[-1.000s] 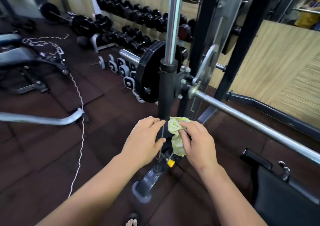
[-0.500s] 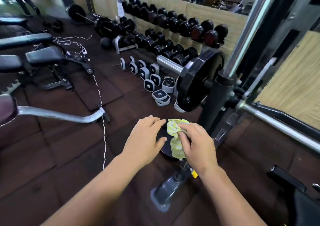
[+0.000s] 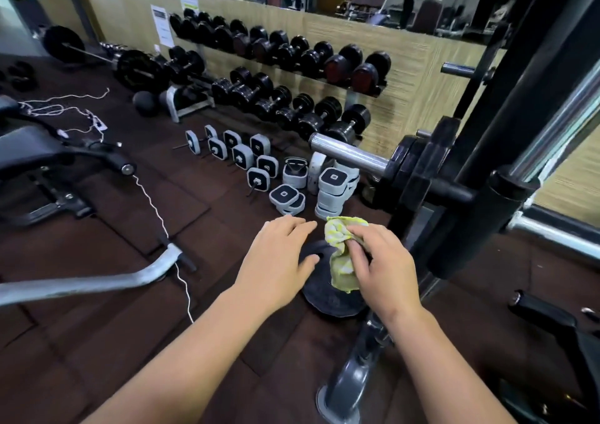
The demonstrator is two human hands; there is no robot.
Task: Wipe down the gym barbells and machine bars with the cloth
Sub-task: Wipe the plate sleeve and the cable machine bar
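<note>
My right hand (image 3: pixel 383 264) pinches a crumpled yellow-green cloth (image 3: pixel 341 248) in front of me, above a black weight plate (image 3: pixel 328 293) lying on the floor. My left hand (image 3: pixel 279 254) hovers just left of the cloth, fingers spread, holding nothing. To the right stands the black machine frame with its chrome guide rod (image 3: pixel 558 124). A chrome barbell sleeve (image 3: pixel 347 152) sticks out left from a loaded black plate (image 3: pixel 412 170). The chrome bar (image 3: pixel 552 235) runs off to the right behind the frame.
A rack of black dumbbells (image 3: pixel 285 76) lines the wooden wall. Grey-and-black adjustable weights (image 3: pixel 269 170) sit on the dark floor mats. A bench (image 3: pixel 42 154) and a white cord (image 3: pixel 156 215) lie left, with a curved grey bar (image 3: pixel 97 280). The machine's grey foot (image 3: pixel 350 384) is below my hands.
The view has swung left and down, so the machine upright now sits to the right. My hands kept their pose with the cloth, now over the floor plate instead of the upright.
</note>
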